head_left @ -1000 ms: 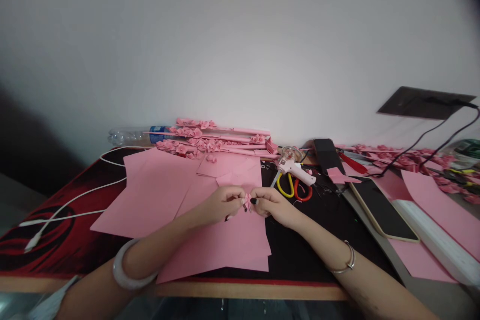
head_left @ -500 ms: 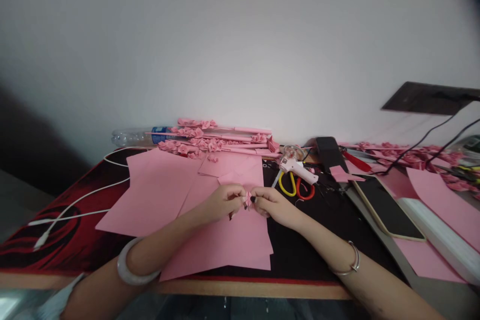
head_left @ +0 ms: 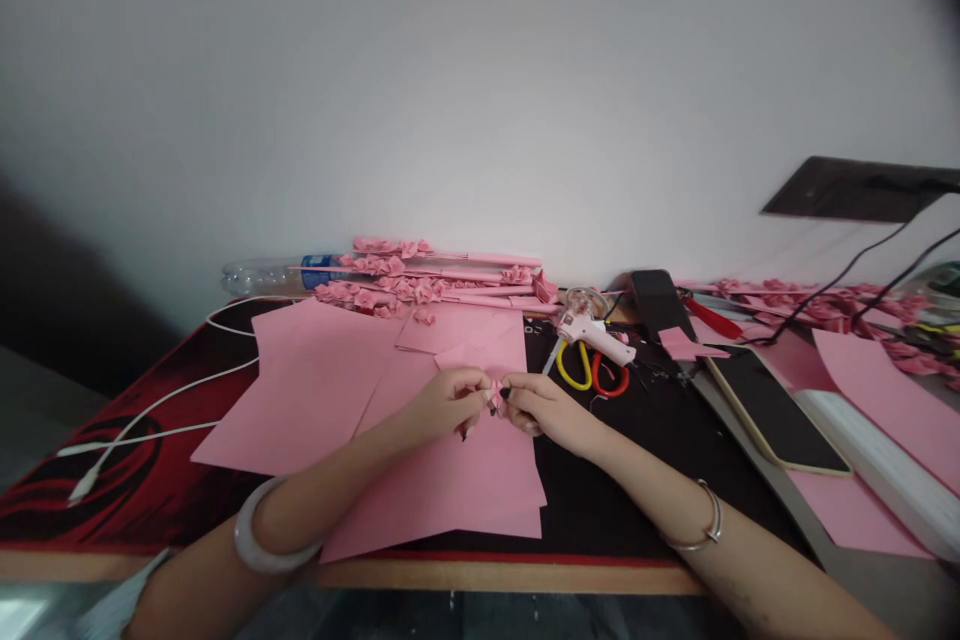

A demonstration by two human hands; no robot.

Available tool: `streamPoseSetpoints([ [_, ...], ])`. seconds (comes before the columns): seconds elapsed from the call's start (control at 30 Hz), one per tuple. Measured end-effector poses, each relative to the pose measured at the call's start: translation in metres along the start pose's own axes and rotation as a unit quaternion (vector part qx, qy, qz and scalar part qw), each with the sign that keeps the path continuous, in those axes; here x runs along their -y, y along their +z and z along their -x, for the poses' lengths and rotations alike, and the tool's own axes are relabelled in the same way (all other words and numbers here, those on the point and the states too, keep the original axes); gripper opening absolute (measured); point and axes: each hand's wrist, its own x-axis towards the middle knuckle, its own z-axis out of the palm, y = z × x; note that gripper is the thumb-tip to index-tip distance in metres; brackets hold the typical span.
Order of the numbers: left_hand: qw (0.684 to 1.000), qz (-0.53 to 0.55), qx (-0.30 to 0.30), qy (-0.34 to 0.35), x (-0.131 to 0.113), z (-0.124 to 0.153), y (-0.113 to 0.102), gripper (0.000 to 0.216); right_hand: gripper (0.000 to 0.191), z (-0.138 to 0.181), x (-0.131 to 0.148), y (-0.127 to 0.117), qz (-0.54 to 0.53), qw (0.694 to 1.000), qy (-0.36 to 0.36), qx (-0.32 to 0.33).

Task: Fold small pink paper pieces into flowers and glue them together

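Observation:
Between my fingertips is a small folded pink paper piece, partly covered by the fingers. My left hand pinches it from the left, thumb and index finger closed. From the right, my right hand grips its other side in the same way, a dark-nailed finger at its edge. Both hands are just above the pink paper sheets that overlap on the dark desk mat. Further back lie several pink paper flowers on stems.
Right of my hands lie a glue gun and scissors with yellow and red handles. A phone and a white block are further right. On the left are a white cable and a plastic bottle.
Both hands stay in almost the same place, still pinching the paper piece. The right fingers have shifted slightly upward over it.

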Motion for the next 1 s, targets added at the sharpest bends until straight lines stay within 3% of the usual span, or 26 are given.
streamPoseSetpoints([
  [0.3,1.000,-0.018,0.006,0.009,0.0004,0.0014,0.0040,0.010,0.033,0.0015,0.0035,0.0038,0.158,0.986,-0.059,-0.017],
  [1.0,1.000,0.010,0.023,0.003,-0.0011,0.0013,0.0011,0.014,0.027,0.0006,0.0013,-0.0045,-0.024,0.998,-0.017,0.058],
])
